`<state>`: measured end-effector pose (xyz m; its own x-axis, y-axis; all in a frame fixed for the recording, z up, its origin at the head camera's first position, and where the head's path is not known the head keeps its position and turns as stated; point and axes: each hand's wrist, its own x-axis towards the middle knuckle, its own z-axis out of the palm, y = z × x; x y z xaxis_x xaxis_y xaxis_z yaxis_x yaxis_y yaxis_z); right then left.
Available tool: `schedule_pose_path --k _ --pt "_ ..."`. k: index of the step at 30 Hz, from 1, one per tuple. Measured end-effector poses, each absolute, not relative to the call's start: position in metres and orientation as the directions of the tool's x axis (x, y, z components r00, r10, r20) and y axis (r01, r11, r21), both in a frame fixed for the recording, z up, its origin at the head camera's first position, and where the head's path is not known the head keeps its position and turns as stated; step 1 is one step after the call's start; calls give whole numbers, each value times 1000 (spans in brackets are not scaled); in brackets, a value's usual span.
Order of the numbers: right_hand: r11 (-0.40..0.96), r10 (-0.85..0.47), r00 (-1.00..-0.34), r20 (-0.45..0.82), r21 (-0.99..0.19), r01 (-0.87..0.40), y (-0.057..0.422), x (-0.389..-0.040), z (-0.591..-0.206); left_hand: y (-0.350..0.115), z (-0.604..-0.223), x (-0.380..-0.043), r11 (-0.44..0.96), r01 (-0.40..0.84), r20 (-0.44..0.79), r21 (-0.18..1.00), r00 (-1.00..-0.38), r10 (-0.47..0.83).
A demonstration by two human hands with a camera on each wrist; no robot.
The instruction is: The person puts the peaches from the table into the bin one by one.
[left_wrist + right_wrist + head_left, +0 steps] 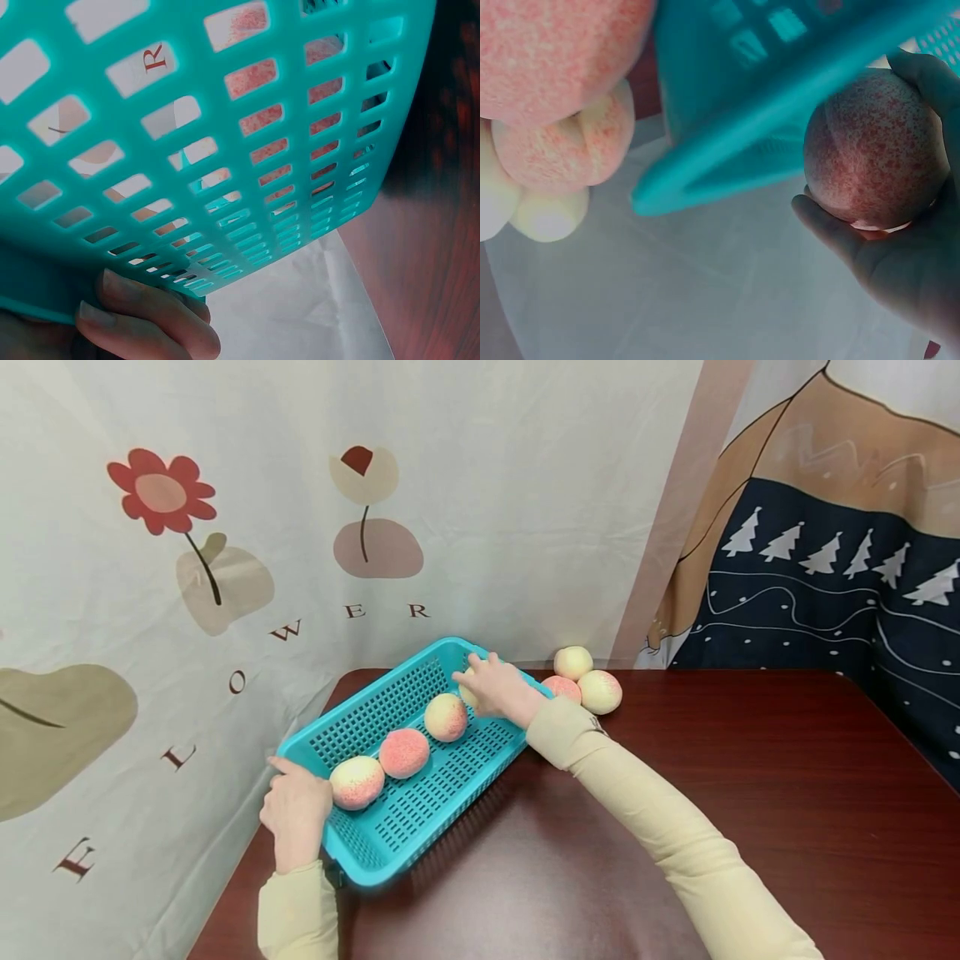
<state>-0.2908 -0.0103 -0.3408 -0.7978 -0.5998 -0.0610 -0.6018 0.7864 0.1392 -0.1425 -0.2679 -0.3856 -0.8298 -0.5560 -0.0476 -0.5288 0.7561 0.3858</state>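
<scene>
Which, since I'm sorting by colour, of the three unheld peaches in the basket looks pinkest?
The middle peach of that row: it looks pink nearly all over, while both neighbours show much cream.

A white printed cloth (pixel 525 485) hangs in shallow creases behind a dark reddish-brown wood-grain tabletop (pixel 720 752). It bears a red daisy-like flower (pixel 161 493), a tulip-like bloom (pixel 360 472), an olive blob (pixel 67 735) and spaced brown capitals (pixel 285 631) reading FLOWER. Rightward come a dusty-pink band (pixel 671 535), tan hill shapes (pixel 847 452) and a navy area (pixel 787 610) with white fir trees (pixel 782 545). Soft light glosses the tabletop's near part.
</scene>
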Motion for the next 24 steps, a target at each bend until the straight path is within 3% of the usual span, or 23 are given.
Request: schedule_pose_path --k 6,24 --pt "768 -608 -792 -48 218 -603 -15 -300 -362 -268 -385 -143 757 -528 -49 385 -830 -555" --pt "731 -605 -794 -65 350 -586 -17 -290 -369 -268 -386 -143 758 -528 -50 384 -831 -553"
